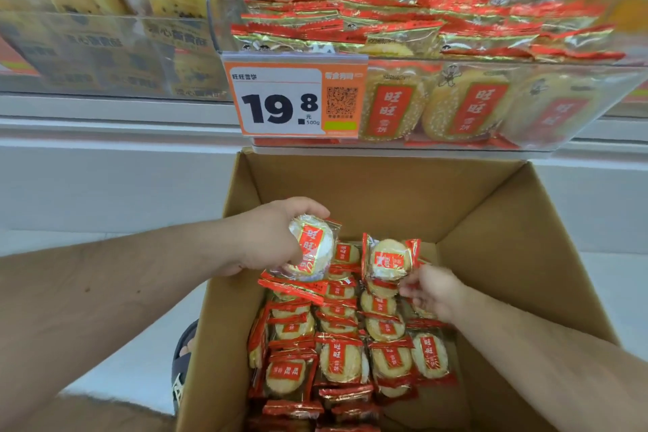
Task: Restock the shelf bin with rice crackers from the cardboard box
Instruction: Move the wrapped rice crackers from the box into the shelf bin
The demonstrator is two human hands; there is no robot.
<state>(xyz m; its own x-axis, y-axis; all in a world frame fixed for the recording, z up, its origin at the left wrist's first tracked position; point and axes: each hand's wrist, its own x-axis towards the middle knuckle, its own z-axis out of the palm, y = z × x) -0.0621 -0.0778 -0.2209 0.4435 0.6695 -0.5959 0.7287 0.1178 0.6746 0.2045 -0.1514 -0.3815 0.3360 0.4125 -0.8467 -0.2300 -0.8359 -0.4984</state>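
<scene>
room: shop aisle, pale floor (115, 372), white shelf edge (105, 126) running across above the box.
shelf bin: clear-fronted shelf bin (561, 88) at top right, already piled high with red-and-gold rice cracker packs (403, 10); three packs stand face-out behind its front wall.
price tag: orange and white price tag (294, 98) clipped to the bin's left front, reads 19.8, QR code on it.
neighbour bin: left bin (105, 46) holds yellow-wrapped biscuits, blurred.
cardboard box: open cardboard box (508, 221) on the floor directly under the shelf bin, flaps up, lower part packed with loose cracker packs (340, 358).
left hand: left hand (270, 238) over the box's left wall, fingers curled round a cracker pack (312, 249), with more packs stacked under it.
right hand: right hand (434, 291) inside the box, fingertips pinching one pack (389, 259) by its lower edge, pack upright.
obstruction: box's tall walls hem both forearms; bin front lip overhangs the box's far edge.
other: a sandalled foot (182, 358) just left of the box.
</scene>
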